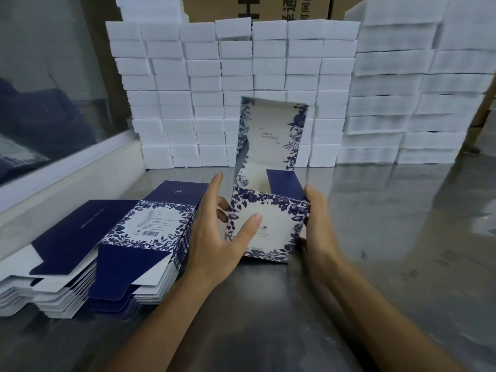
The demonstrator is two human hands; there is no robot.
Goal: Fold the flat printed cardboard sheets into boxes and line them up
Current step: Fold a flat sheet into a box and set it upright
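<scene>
Blue-and-white floral cardboard box [268, 224] on grey counter [375, 237], lid flap up; both hands, left [214, 237] and right [319, 224], grip sides, squaring it; flat printed sheet stack [107, 251] just left of box

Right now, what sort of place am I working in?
Probably a packing or warehouse workstation: a thick stack of flat blue-and-white printed cardboard sheets lies on a grey metal worktable, white foam blocks are stacked in a wall behind, and brown shipping cartons stand beyond them.
</scene>
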